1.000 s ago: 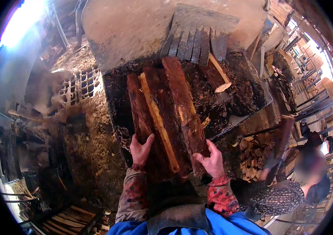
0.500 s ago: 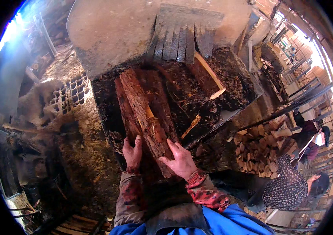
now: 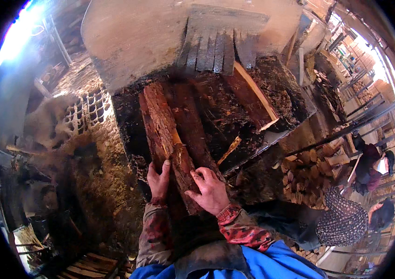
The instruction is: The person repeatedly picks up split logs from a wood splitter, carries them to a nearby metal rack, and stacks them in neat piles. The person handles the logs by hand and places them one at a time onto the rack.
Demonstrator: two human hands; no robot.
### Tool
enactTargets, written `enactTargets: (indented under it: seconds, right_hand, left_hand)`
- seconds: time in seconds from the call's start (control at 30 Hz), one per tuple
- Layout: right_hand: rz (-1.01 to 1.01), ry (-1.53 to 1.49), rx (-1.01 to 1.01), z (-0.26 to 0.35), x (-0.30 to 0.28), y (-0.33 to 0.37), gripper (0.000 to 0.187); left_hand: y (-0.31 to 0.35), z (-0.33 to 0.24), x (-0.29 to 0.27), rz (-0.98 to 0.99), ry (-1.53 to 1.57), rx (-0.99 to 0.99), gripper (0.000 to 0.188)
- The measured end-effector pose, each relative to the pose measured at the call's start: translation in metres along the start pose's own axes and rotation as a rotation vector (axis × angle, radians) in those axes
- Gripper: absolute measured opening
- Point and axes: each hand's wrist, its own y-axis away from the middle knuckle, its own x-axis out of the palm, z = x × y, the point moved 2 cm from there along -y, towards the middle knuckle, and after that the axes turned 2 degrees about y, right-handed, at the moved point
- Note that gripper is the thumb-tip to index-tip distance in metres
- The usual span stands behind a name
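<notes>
A rough, bark-covered wood slab [image 3: 159, 111] lies lengthwise on the dark machine table, its near end toward my body. My left hand [image 3: 159, 182] grips its left side, with the thumb up against the bark. On the opposite edge, my right hand [image 3: 210, 191] holds the slab with bent fingers and the thumb across the top. A flatter, dark reddish board [image 3: 192, 121] lies just right of the slab. Farther right, a plank with a pale cut edge [image 3: 258, 93] sticks out from under grey hanging flaps [image 3: 216, 49]. The undersides of both hands are hidden.
A large dusty hood [image 3: 137, 42] stands over the table's far side. Bark crumbs and a splinter [image 3: 230, 149] litter the tabletop [image 3: 278, 88]. Sawdust [image 3: 97, 153] covers the ground at left. Right, a person in a dotted top [image 3: 341, 218] bends near stacked wood [image 3: 306, 179]; another person is beyond.
The pale-edged plank at right has come farther out from under the flaps, toward me. My right hand's fingers have curled more. Both hands stay at the slab.
</notes>
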Motion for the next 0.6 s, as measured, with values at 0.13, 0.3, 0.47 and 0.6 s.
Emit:
enactTargets:
  seconds: [0.13, 0.3, 0.47, 0.6]
  right_hand:
    - [0.002, 0.021, -0.032, 0.007, 0.004, 0.0, 0.055]
    - [0.008, 0.011, -0.054, 0.004, 0.012, 0.001, 0.058]
    - [-0.018, -0.005, -0.055, 0.001, 0.016, 0.001, 0.058]
    - [0.022, -0.01, -0.025, -0.001, 0.015, 0.002, 0.058]
  left_hand:
    - [-0.006, 0.018, -0.002, -0.036, 0.064, 0.05, 0.052]
    - [-0.005, 0.012, 0.002, 0.0, 0.038, 0.007, 0.051]
    - [-0.005, 0.008, 0.006, 0.042, 0.165, -0.013, 0.05]
    - [-0.007, 0.01, 0.005, 0.042, 0.157, -0.005, 0.053]
